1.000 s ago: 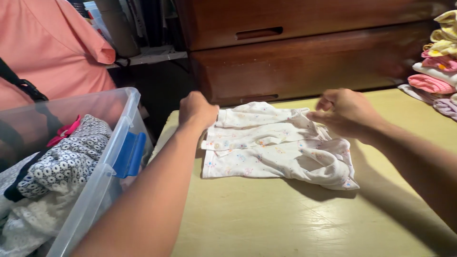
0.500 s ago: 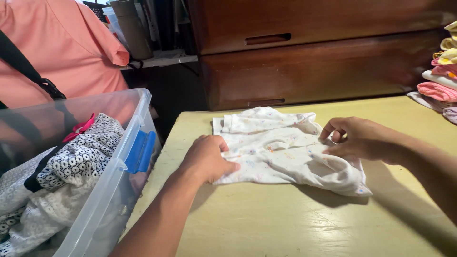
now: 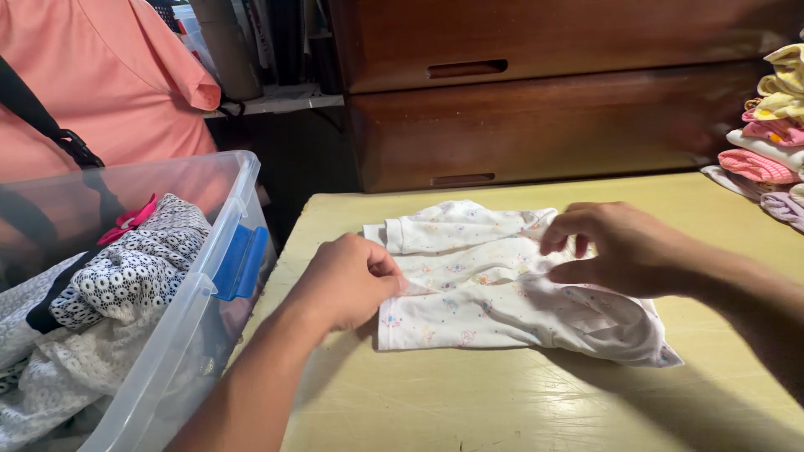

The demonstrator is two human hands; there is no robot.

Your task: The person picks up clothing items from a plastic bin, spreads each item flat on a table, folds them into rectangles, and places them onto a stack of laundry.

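A small white baby garment (image 3: 494,289) with a faint coloured print lies partly folded on the pale yellow table (image 3: 502,402). My left hand (image 3: 347,280) pinches the garment's left edge. My right hand (image 3: 615,247) rests on its upper right part, thumb and fingers pinching a fold of the cloth. A sleeve of the garment sticks out at the upper left, past my left hand.
A clear plastic bin (image 3: 180,318) with a blue latch holds black-and-white patterned clothes at the left. A person in a pink shirt (image 3: 100,84) stands behind it. Dark wooden drawers (image 3: 544,109) back the table. A stack of folded baby clothes (image 3: 775,125) sits far right.
My left hand came from the garment's far corner to its left edge and now pinches it. My right hand dropped onto the cloth and took hold of a fold.
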